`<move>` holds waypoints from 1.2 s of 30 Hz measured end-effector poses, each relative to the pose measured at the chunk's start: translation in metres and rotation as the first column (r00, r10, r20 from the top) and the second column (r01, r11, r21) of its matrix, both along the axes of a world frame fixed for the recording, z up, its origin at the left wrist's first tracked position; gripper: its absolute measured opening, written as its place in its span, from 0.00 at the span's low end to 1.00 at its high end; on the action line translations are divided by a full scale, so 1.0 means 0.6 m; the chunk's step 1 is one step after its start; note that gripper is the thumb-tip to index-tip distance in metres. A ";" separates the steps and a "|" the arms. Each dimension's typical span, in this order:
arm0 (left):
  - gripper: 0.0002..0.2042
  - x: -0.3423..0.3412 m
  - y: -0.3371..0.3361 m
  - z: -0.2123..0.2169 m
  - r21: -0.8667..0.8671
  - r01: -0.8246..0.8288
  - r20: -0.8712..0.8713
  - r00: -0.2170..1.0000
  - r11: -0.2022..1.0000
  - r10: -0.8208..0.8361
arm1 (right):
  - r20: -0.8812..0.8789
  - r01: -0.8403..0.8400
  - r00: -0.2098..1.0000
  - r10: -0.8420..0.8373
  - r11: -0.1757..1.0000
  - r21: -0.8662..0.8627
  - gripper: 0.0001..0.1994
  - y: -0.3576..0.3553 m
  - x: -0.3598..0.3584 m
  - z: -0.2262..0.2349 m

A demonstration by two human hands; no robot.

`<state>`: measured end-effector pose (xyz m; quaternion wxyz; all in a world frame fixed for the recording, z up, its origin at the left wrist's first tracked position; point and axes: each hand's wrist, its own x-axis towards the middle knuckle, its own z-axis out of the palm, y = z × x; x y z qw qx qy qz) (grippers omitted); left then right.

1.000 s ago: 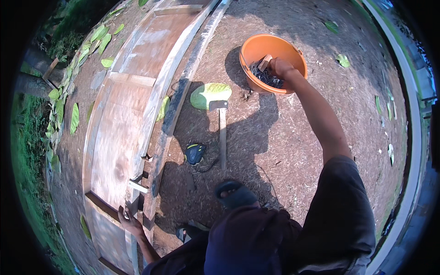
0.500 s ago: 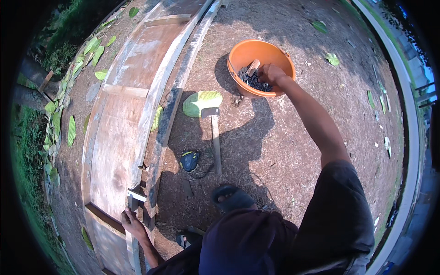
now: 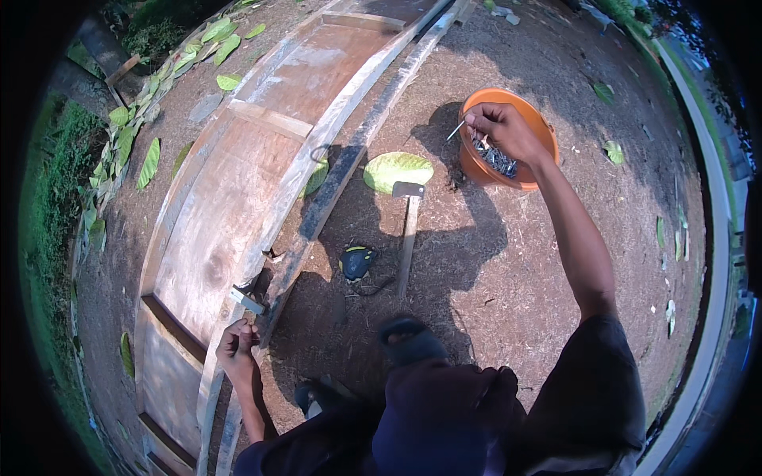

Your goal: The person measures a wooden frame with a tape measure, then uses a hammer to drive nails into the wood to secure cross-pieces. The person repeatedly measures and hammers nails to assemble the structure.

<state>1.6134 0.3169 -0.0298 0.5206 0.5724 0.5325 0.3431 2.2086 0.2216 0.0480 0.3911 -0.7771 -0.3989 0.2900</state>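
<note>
My right hand [image 3: 508, 131] is raised over an orange bucket [image 3: 548, 131], pinching a thin nail [image 3: 456, 130] that points left. Inside the bucket lie many loose grey nails [image 3: 496, 159]. At the lower left, my left hand [image 3: 238, 349] is closed beside the long wooden frame [image 3: 222, 361]. What its fingers hold, if anything, I cannot make out. Just beyond those fingers, a shiny metal piece like a hammer head [image 3: 248, 300] rests at the frame's edge beam.
A wooden-handled hatchet [image 3: 409, 230] lies on the ground by a large green leaf [image 3: 397, 170]. Nearer is a black and yellow tape measure [image 3: 357, 262]. A loose, dark-stained plank [image 3: 341, 174] runs alongside the frame. My sandalled foot [image 3: 409, 341] stands below.
My right hand has come up out of the bucket with a nail. My left hand has shifted up along the frame, its fingers drawn together. The view has swung left.
</note>
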 end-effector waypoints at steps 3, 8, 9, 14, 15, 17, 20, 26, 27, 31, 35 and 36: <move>0.10 0.076 -0.017 0.013 -0.164 0.153 0.086 0.986 0.975 -0.140 | -0.078 -0.262 0.963 0.258 0.964 -0.037 0.13 0.043 -0.155 0.018; 0.14 0.198 -0.075 0.020 -0.253 0.580 0.155 0.815 0.775 -0.559 | 0.010 -0.664 0.742 0.670 0.737 -0.122 0.09 -0.014 -0.390 -0.039; 0.13 0.195 -0.083 0.014 -0.271 0.617 0.114 0.783 0.739 -0.612 | -0.041 -0.692 0.722 0.691 0.720 -0.052 0.08 -0.024 -0.415 -0.064; 0.12 0.122 -0.130 -0.047 -0.410 0.529 0.127 0.840 0.743 -0.528 | -0.152 -0.743 0.668 0.728 0.665 -0.082 0.09 -0.037 -0.509 -0.140; 0.13 0.105 -0.137 -0.060 -0.416 0.513 0.143 0.852 0.751 -0.503 | -0.199 -0.749 0.660 0.724 0.656 -0.096 0.10 -0.042 -0.518 -0.155; 0.12 0.077 -0.125 -0.079 -0.376 0.390 0.058 0.915 0.841 -0.398 | 0.111 -0.569 0.799 0.591 0.802 -0.179 0.15 -0.056 -0.511 -0.187; 0.09 0.031 -0.050 -0.087 -0.260 0.148 0.072 0.988 0.954 -0.133 | 0.409 -0.188 0.872 0.268 0.956 -0.225 0.24 -0.077 -0.465 -0.269; 0.07 -0.004 0.047 -0.119 -0.032 -0.160 0.078 0.984 0.987 0.162 | 0.563 0.139 0.824 -0.068 0.987 -0.085 0.28 -0.088 -0.426 -0.353; 0.07 -0.002 0.050 -0.122 -0.042 -0.157 0.036 0.987 0.987 0.159 | 0.557 0.176 0.820 -0.132 0.984 -0.026 0.27 -0.089 -0.421 -0.355; 0.08 0.004 0.051 -0.134 0.045 -0.175 -0.073 0.981 0.984 0.178 | 0.282 0.284 0.941 -0.186 0.890 -0.358 0.26 -0.081 -0.384 -0.339; 0.08 0.001 0.049 -0.155 0.213 -0.119 -0.147 0.977 0.970 0.153 | -0.034 0.366 0.919 -0.393 0.882 -0.296 0.22 -0.091 -0.364 -0.312; 0.08 -0.004 0.049 -0.158 0.236 -0.109 -0.161 0.976 0.966 0.149 | -0.105 0.423 0.880 -0.463 0.865 -0.271 0.20 -0.090 -0.361 -0.306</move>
